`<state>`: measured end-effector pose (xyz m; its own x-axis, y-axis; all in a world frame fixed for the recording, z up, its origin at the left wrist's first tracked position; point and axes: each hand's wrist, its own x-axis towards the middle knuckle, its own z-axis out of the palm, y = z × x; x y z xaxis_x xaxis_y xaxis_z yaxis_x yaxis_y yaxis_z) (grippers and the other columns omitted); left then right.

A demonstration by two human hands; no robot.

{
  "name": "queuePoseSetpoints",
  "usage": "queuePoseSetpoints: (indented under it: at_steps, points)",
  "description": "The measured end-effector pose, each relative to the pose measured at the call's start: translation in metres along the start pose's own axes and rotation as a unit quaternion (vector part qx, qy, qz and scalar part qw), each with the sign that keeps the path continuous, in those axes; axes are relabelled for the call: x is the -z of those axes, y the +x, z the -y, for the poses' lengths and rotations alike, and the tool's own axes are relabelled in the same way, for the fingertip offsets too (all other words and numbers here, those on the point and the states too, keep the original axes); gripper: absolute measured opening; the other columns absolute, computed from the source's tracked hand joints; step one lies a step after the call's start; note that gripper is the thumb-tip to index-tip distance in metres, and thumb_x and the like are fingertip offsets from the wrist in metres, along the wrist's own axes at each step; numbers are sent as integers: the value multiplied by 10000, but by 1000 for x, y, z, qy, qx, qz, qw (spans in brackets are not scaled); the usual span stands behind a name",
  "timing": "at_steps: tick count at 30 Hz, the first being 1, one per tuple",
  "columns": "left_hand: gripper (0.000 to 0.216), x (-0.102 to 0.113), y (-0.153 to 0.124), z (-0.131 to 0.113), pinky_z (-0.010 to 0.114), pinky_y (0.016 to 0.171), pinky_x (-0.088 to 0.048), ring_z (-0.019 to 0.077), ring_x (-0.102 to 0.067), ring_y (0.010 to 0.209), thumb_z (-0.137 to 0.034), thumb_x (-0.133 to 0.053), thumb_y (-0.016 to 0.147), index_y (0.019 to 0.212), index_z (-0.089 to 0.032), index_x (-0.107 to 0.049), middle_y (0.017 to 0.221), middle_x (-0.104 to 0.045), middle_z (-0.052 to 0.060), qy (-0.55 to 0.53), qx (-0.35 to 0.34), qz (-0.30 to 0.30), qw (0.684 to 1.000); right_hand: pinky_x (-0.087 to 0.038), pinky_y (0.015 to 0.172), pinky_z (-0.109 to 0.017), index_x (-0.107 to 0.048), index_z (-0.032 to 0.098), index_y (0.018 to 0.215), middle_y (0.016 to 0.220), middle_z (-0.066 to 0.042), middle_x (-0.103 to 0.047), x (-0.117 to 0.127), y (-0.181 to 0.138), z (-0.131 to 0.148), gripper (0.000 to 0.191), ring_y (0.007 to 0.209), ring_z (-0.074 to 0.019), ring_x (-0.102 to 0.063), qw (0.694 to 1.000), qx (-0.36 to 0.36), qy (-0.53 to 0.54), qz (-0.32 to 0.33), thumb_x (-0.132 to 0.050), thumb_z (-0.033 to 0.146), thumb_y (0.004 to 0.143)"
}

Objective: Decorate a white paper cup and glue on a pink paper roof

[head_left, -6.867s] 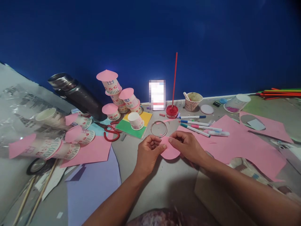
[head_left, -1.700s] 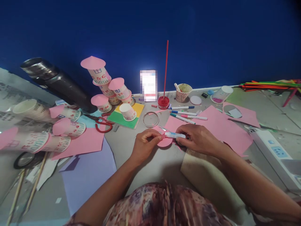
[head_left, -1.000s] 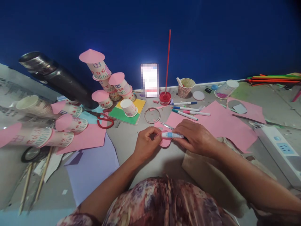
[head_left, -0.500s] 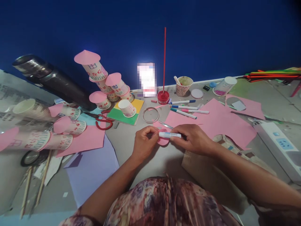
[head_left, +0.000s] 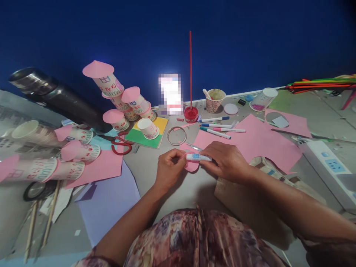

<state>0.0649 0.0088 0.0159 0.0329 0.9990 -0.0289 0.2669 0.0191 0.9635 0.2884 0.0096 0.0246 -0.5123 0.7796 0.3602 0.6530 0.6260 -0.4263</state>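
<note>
My left hand (head_left: 170, 167) pinches the edge of a small rounded piece of pink paper (head_left: 191, 167) above the grey table. In my right hand (head_left: 226, 159) is a white glue stick (head_left: 194, 157) with a blue label, lying sideways across the paper. Its left end is close to my left fingertips; whether they touch it I cannot tell. Just beyond the hands lie a pair of scissors (head_left: 194, 147), partly hidden, and a roll of clear tape (head_left: 177, 135). A large cut sheet of pink paper (head_left: 261, 139) spreads to the right of my right hand.
Decorated paper cups with pink cone roofs (head_left: 109, 85) stand stacked at the back left, by a black flask (head_left: 61, 98). Red-handled scissors (head_left: 121, 147) and purple paper (head_left: 111, 204) lie left. Several markers (head_left: 219, 129) lie beyond the hands. A power strip (head_left: 330, 163) is at right.
The glue stick has turned in my right hand, so its blue label now shows more. My right hand has shifted slightly left and up. The whole view has moved a little.
</note>
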Motion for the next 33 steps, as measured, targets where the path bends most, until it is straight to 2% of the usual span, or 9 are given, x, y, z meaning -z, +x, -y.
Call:
queuePoseSetpoints:
  at_steps: [4,7,12,18,22,24,26,29,33]
  points:
    - [106,0,0,1,314,785,-537,204,-707,764,-258,-712,744,656,-200,-719,758,-786,36,-9,10,4,1000,-366,647,-293,-786,169,963,775,-60,-762,1,1,2,241,700,-172,-635,995,-61,73,24,-651,368,984]
    - [125,0,0,1,314,782,-530,209,-712,785,-287,-736,753,665,-198,-735,775,-794,45,-7,12,-1,1000,-367,605,-272,-793,176,928,738,-29,-744,5,5,6,235,626,-134,-589,967,-163,188,56,-667,373,945]
    - [142,-1,1,1,296,698,-498,173,-646,684,-295,-764,730,638,-190,-736,721,-768,35,-29,30,-5,999,-366,495,-255,-751,165,831,652,-7,-670,6,11,1,305,521,-108,-508,845,-314,420,106,-742,467,870]
    - [187,-3,1,2,282,638,-459,150,-587,634,-322,-813,697,616,-171,-735,671,-735,34,-61,55,0,997,-463,483,-252,-722,165,1007,807,-43,-738,8,10,-18,436,533,-106,-554,687,-297,659,73,-850,520,789]
    - [187,-2,1,0,273,612,-435,140,-562,613,-318,-828,672,610,-169,-733,651,-720,27,-78,75,-1,994,-517,510,-286,-656,195,1009,881,-34,-747,7,8,-20,353,593,-146,-642,639,-265,715,102,-855,299,736]
    - [189,-3,0,-1,272,615,-433,140,-563,616,-318,-830,668,606,-169,-733,649,-718,27,-81,79,2,994,-488,488,-272,-617,218,945,831,11,-709,2,8,-18,319,565,-134,-614,639,-261,719,86,-821,214,700]
    - [194,-3,-1,-1,273,620,-434,142,-568,621,-323,-828,668,603,-169,-732,649,-719,28,-83,81,7,993,-428,464,-246,-605,225,890,737,54,-631,-3,7,-15,266,518,-106,-539,667,-273,691,54,-799,216,709]
    - [195,-5,-3,-2,272,619,-436,141,-565,617,-327,-821,664,601,-168,-727,647,-715,25,-85,91,19,992,-384,494,-238,-682,216,950,673,80,-531,-7,7,-9,274,536,-95,-481,766,-290,573,37,-834,296,736]
    - [190,-8,-7,-5,268,618,-437,135,-556,608,-332,-798,689,618,-168,-734,638,-703,15,-72,94,42,992,-447,663,-267,-768,209,1012,799,31,-647,-11,9,0,352,744,-146,-584,885,-263,377,74,-873,310,692]
